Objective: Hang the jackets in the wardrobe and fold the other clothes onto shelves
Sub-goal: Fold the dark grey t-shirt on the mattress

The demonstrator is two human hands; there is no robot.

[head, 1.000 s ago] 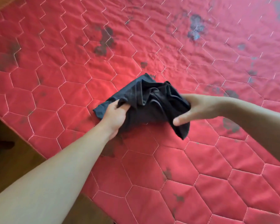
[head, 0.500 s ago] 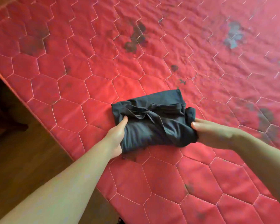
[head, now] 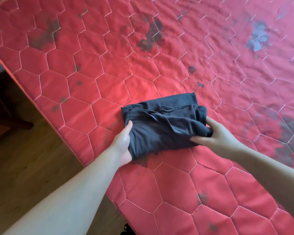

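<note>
garment: a dark, folded piece of clothing [head: 163,122] lay on the red bed cover, close to the cover's near-left edge. it was bundled into a rough rectangle, with creases and a loose flap running across the top.

what kind of garment: i could not tell; it was too bunched up to read as a shirt or trousers.

left hand: the left hand [head: 123,143] was at the left end of the bundle, thumb lying up along the cloth's edge, fingers tucked under and out of sight, so it gripped that end of the garment.

right hand: the right hand [head: 215,133] was at the right end, fingers spread narrow and curled around the cloth, with one fingertip pressed low on the near edge. it held the garment's right end.

arms: both forearms were bare and reached in from the bottom of the view, the left one long and pale in the light, the right one in shade.

bed cover: the quilted cover [head: 85,68] was red with pale stitched hexagons, and dark blotches were scattered over it, the biggest ones up near the far side and along the right.

floor: a wooden floor [head: 27,160] showed to the left of the bed.

far left: something dark [head: 8,114] stood on the floor by the bed's edge; i could not tell what it was.
</note>
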